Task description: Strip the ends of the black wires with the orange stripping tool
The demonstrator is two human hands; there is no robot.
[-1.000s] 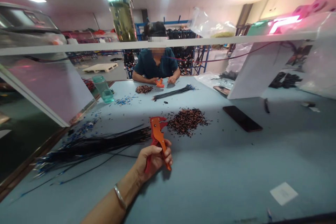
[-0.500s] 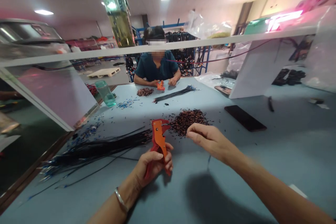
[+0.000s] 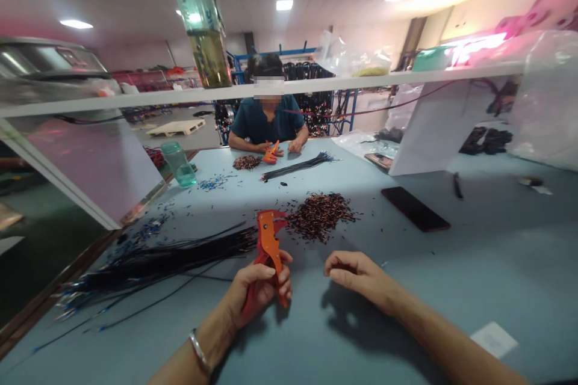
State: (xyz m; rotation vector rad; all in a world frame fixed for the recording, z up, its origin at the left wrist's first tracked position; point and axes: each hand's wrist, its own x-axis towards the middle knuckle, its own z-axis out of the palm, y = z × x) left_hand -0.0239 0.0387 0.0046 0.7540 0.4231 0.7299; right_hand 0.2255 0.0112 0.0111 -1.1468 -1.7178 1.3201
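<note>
My left hand (image 3: 264,283) is closed around a red and orange wire stripper (image 3: 270,237), its jaws pointing up and away from me. To the right, my right hand (image 3: 356,274) hovers above the table with its fingers curled in toward the thumb. What those fingers hold, if anything, is hidden; a small pale tip shows just behind the hand. Left of the stripper lies a bundle of black wires (image 3: 180,258) with blue ends. Beyond both hands is a pile of short dark and copper-coloured offcuts (image 3: 320,216).
A black phone (image 3: 415,209) lies to the right, a white paper (image 3: 494,340) nearer me. Across the table a co-worker (image 3: 268,123) holds an orange tool beside another wire bundle (image 3: 298,166). A green bottle (image 3: 179,164) stands left. A white shelf (image 3: 289,89) spans the table above.
My right hand has come back toward me, away from the offcut pile. My left hand still grips the stripper in much the same place. The view has tilted slightly.
</note>
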